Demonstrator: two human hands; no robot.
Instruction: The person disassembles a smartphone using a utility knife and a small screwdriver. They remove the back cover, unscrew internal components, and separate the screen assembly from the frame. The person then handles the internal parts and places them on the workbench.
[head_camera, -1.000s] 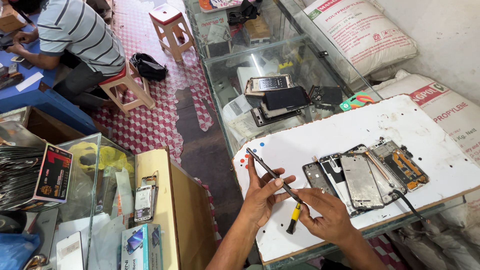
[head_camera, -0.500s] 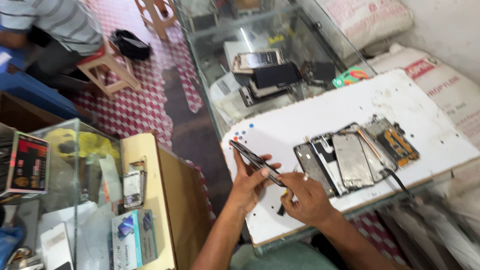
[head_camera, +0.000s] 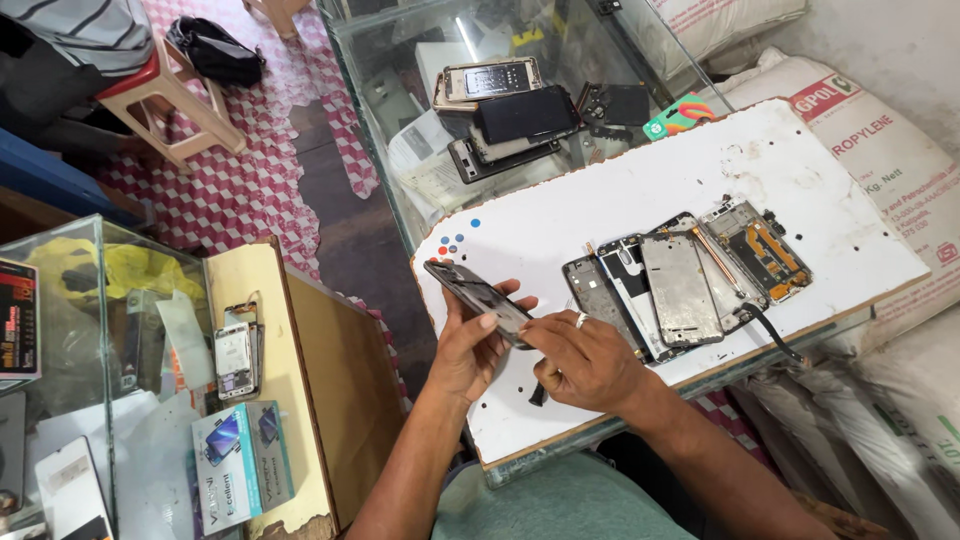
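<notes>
Head view — two hands: left hand (head_camera: 468, 352), right hand (head_camera: 582, 358) — one phone (head_camera: 478, 297).

Bright, even daylight; sharp focus, soft shadows.

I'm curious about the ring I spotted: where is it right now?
In the head view the silver ring sits on a finger of the right hand, low centre over the white board, beside the dark phone both hands hold.
</notes>
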